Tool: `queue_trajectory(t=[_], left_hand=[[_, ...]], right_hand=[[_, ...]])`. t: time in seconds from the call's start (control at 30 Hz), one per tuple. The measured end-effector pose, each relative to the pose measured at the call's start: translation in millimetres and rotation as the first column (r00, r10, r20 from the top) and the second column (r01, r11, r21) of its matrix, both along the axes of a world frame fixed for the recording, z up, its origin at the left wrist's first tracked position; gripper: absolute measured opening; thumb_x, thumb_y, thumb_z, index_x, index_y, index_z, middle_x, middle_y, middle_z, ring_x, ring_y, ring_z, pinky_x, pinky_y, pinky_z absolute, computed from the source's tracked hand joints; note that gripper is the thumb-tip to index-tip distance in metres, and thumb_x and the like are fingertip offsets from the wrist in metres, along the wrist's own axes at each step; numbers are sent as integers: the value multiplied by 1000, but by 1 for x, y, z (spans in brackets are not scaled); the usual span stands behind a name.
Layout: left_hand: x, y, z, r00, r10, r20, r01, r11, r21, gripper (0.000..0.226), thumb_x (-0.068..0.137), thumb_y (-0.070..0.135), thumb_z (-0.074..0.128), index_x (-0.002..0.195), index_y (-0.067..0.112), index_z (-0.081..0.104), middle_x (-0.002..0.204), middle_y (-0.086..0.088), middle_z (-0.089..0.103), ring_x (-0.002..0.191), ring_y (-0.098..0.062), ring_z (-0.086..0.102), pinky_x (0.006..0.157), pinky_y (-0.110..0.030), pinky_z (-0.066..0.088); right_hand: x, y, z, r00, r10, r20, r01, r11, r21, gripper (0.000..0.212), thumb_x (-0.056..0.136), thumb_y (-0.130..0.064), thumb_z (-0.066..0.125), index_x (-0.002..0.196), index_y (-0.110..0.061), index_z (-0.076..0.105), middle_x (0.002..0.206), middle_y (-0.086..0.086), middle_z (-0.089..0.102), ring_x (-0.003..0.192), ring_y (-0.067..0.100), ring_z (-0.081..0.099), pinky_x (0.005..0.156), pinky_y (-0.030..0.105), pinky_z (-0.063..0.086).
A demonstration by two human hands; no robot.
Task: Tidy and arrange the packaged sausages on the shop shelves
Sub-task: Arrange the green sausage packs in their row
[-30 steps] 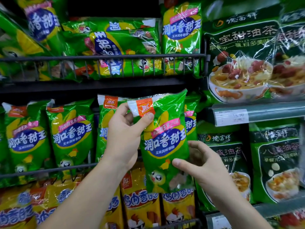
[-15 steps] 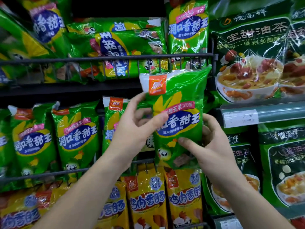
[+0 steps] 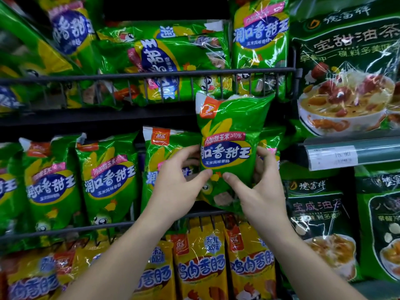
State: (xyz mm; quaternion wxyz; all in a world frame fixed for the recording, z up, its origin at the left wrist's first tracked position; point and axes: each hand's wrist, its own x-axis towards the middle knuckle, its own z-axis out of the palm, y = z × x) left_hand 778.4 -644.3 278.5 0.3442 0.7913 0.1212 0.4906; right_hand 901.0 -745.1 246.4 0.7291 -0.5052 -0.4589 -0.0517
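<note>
Now the sausage packet (image 3: 229,148) has risen to just under the upper rail (image 3: 129,75). Left hand (image 3: 175,189) and right hand (image 3: 262,191) pinch it, probably reshelving.

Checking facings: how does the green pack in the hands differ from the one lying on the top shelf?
The held pack stands upright; the top-shelf pack lies sideways. The left hand and right hand grip the held pack; the top-shelf pack rests behind a wire rail. Both share the green design.

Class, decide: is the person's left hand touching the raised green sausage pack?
Touching. The head view shows the left hand gripping the green sausage pack, thumb on its front, fingers curled behind its left edge.
</note>
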Motion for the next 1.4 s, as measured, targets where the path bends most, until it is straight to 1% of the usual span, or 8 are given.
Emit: queue_trajectory(t=[0.23, 0.37, 0.53, 0.67, 0.77, 1.07, 1.27, 1.4], left_hand=[[3, 1, 3, 998, -23, 56, 23, 1000, -9, 46, 88, 7, 70, 116, 40, 54, 110, 21, 65, 105, 8, 61, 91, -16, 53], [5, 2, 0, 997, 11, 74, -12, 1000, 6, 41, 89, 15, 71, 119, 37, 56, 109, 23, 65, 105, 8, 61, 90, -14, 51], [10, 5, -3, 989, 138, 50, -142, 985, 98, 36, 90, 24, 70, 125, 21, 61, 117, 13, 60, 107, -2, 60, 86, -10, 51], [12, 5, -6, 980, 189, 62, -197, 966, 168, 45, 88, 17, 72, 131, 12, 57, 123, 10, 51, 114, -6, 56, 92, -17, 52], [13, 4, -6, 977, 210, 33, -213, 957, 196, 44, 89, 18, 71, 131, 12, 59, 123, 13, 48, 113, -8, 55, 91, -21, 55], [20, 5, -7, 944, 326, -56, -293, 902, 316, 45, 89, 23, 70, 132, 11, 61, 100, 12, 47, 79, -6, 55, 67, -10, 43], [24, 7, -10, 926, 370, -77, -320, 876, 362, 46, 92, 23, 67, 135, 11, 58, 99, 9, 46, 87, -10, 51, 83, -22, 45], [25, 6, -13, 918, 387, -84, -332, 868, 370, 44, 95, 25, 63, 137, 14, 56, 96, 10, 44, 87, -8, 45, 82, -18, 38]], right_hand=[[7, 13, 5, 1000, 6, 23, -7, 1000, 27, 59, 83, -3, 76, 116, -40, 43, 112, -10, 68, 104, 6, 66, 90, 40, 57], [11, 16, 3, 1000, -12, 28, 12, 1000, -9, 59, 83, -4, 77, 121, -33, 42, 111, -8, 68, 101, 2, 67, 87, 27, 56], [2, 10, -7, 990, -40, 133, 68, 975, -210, 58, 85, -8, 75, 122, -26, 34, 98, -17, 61, 72, -14, 64, 60, 7, 49], [-1, 9, -12, 949, -201, 243, 259, 937, -236, 61, 78, -25, 82, 121, -30, 40, 105, -23, 56, 96, -12, 58, 82, 15, 52], [-3, 6, -17, 945, -244, 219, 289, 935, -204, 79, 81, -32, 79, 144, -28, 31, 112, -37, 42, 102, -27, 45, 84, -2, 39], [1, 4, -26, 860, -390, 329, 472, 853, -222, 71, 86, -42, 70, 142, -16, 37, 117, -1, 65, 107, 15, 64, 85, 37, 57], [6, 12, -36, 692, -575, 437, 674, 732, -103, 63, 80, -46, 72, 125, -4, 58, 106, 7, 60, 99, 24, 56, 78, 26, 43], [10, 12, -38, 718, -549, 428, 650, 748, -132, 65, 80, -47, 72, 126, -4, 58, 112, 6, 66, 103, 24, 62, 80, 26, 45]])
